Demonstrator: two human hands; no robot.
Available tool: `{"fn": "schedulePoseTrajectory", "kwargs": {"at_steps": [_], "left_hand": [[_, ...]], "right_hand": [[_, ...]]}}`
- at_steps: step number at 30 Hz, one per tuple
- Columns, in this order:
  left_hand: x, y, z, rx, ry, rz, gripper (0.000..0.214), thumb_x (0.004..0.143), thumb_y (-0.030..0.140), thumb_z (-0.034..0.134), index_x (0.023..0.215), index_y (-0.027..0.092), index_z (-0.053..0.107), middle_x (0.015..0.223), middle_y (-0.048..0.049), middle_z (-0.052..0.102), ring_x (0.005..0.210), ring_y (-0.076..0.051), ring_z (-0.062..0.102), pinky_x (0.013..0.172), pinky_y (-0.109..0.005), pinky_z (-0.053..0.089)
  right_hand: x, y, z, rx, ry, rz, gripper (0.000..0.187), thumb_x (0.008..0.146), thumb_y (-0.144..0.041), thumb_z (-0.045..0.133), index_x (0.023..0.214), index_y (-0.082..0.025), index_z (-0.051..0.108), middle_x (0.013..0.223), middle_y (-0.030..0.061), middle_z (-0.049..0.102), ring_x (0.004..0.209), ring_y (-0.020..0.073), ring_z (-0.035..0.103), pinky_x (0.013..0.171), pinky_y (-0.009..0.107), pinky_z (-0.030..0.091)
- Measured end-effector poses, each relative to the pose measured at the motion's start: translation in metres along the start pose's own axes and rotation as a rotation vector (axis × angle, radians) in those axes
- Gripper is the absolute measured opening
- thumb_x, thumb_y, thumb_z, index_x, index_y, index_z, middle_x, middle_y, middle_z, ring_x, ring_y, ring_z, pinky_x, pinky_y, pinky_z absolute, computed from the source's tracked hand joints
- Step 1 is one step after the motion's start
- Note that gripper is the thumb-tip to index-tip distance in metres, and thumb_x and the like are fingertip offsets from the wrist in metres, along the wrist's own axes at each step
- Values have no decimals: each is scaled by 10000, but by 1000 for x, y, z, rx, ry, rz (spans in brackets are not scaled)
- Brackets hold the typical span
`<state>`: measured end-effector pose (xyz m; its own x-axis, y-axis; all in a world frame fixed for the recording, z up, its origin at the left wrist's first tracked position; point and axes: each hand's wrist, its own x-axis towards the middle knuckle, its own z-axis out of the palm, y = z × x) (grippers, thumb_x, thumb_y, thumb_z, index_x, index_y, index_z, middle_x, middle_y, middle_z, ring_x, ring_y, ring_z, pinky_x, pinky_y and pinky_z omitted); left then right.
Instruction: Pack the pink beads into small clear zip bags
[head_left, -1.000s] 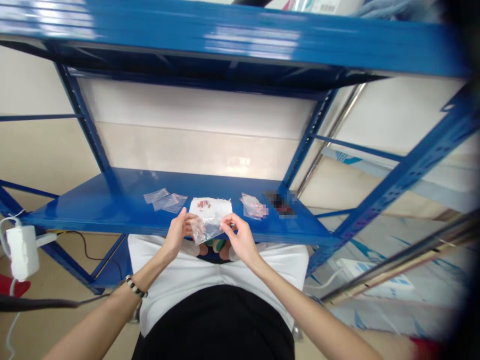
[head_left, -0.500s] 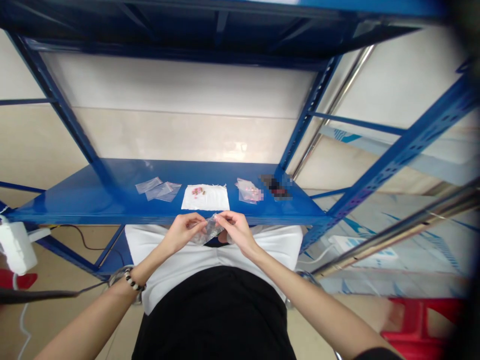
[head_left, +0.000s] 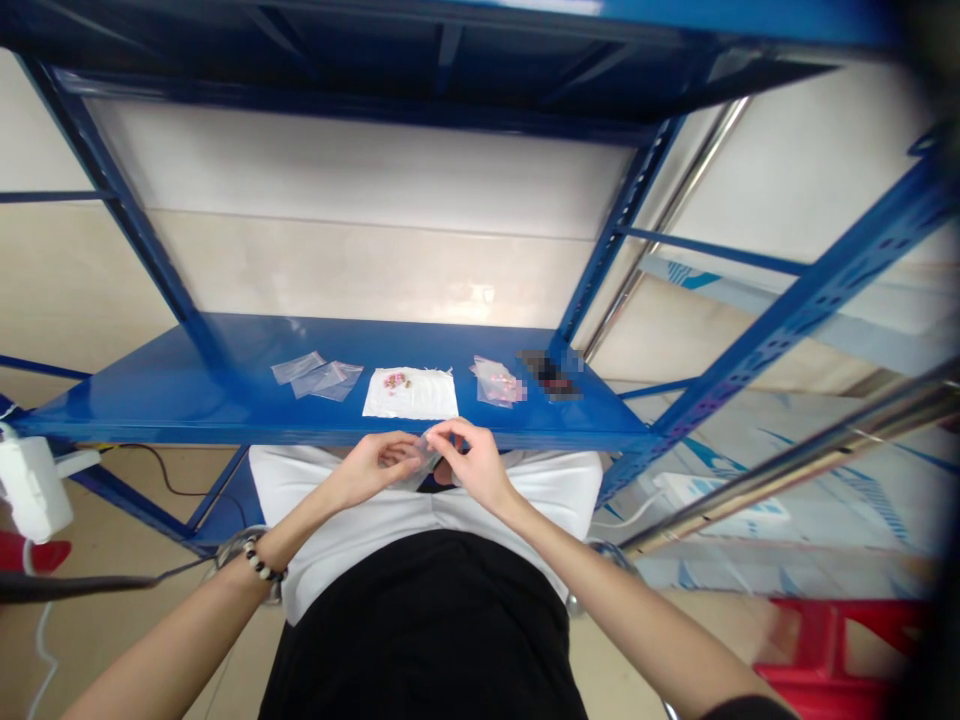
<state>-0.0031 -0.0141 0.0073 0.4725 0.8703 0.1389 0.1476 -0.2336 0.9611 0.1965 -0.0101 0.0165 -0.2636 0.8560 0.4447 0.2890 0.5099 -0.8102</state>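
Judging by its clear, crumpled film, we expect the plastic bag (head_left: 428, 458) to be very light, limp and rather slippery, apt to crease or slide rather than break. Pinching an edge between thumb and fingertips seems our surest hold, with both sides drawn lightly taut. Our right grip (head_left: 476, 465) is narrow, thumb and fingertips closed on the bag's upper right part; our left grip (head_left: 373, 466) holds its left side, fingers curled, though the exact contact is partly hidden. The bag is between the two, in front of the near edge of the shelf (head_left: 217, 395) and above our white trousers (head_left: 311, 545), nearer to us than the white sheet (head_left: 424, 398) bearing small pink pieces (head_left: 396, 381)
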Motion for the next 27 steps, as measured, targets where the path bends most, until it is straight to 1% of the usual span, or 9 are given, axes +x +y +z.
{"fn": "schedulePoseTrajectory", "kwargs": {"at_steps": [3, 5, 10, 14, 16, 19, 21, 24, 27], "left_hand": [[0, -2, 4, -60, -156, 0, 355, 851, 360, 642, 1119, 129, 649, 1047, -113, 705, 954, -237, 659, 815, -316, 503], [2, -5, 7, -64, -178, 21, 316, 863, 358, 621, 1060, 114, 658, 1011, -106, 700, 949, -237, 642, 814, -316, 494], [4, -6, 11, 91, -141, 101, 274, 891, 343, 569, 1026, 117, 643, 1012, -91, 670, 956, -224, 601, 814, -299, 469], [-1, -7, 12, 292, -66, 161, 185, 894, 308, 541, 934, 140, 608, 884, -54, 648, 826, -196, 594, 739, -281, 455], [-4, -7, 13, 460, -6, 203, 149, 881, 267, 541, 963, 157, 598, 886, -51, 647, 821, -203, 594, 741, -292, 444], [-6, -7, 12, 662, 49, 273, 245, 872, 215, 522, 1109, 180, 571, 986, -71, 650, 910, -229, 593, 813, -329, 436], [-6, -6, 11, 758, 60, 320, 274, 876, 203, 505, 1144, 176, 557, 996, -84, 644, 936, -239, 585, 847, -353, 431], [-6, -4, 12, 871, 38, 387, 239, 885, 189, 487, 1109, 162, 563, 988, -100, 635, 963, -254, 574, 881, -383, 418], [-8, -5, 17, 958, 11, 434, 168, 898, 182, 464, 1027, 156, 570, 968, -104, 629, 959, -264, 564, 882, -400, 413]], "right_hand": [[-3, -7, 2, -10, -168, -55, 191, 920, -310, 560, 904, -192, 709, 886, 43, 714, 791, 171, 636, 687, 265, 460], [-3, -10, 1, -24, -266, -88, 203, 927, -308, 552, 917, -193, 719, 911, 45, 716, 799, 171, 640, 706, 268, 469], [-4, -16, -2, -53, -374, -140, 248, 952, -309, 514, 1002, -191, 726, 950, 55, 721, 822, 174, 649, 739, 279, 482], [-6, -18, -1, -107, -431, -234, 233, 953, -256, 502, 1050, -191, 704, 1019, 68, 708, 893, 187, 643, 812, 312, 492], [-8, -19, 0, -218, -469, -320, 228, 956, -215, 480, 1026, -184, 695, 1019, 75, 699, 940, 194, 627, 863, 335, 479], [-11, -22, 4, -464, -518, -440, 228, 938, -157, 460, 1034, -164, 667, 1051, 105, 676, 1039, 217, 585, 947, 384, 433], [-14, -24, 6, -595, -551, -497, 247, 902, -120, 477, 1088, -149, 637, 1113, 128, 653, 1113, 234, 547, 999, 411, 396], [-18, -26, 11, -725, -590, -529, 308, 862, -79, 486, 1147, -120, 595, 1171, 152, 625, 1168, 250, 510, 1021, 413, 376], [-25, -24, 18, -816, -599, -494, 294, 864, -80, 482, 1135, -94, 595, 1137, 162, 632, 1133, 259, 526, 992, 393, 395]]}}
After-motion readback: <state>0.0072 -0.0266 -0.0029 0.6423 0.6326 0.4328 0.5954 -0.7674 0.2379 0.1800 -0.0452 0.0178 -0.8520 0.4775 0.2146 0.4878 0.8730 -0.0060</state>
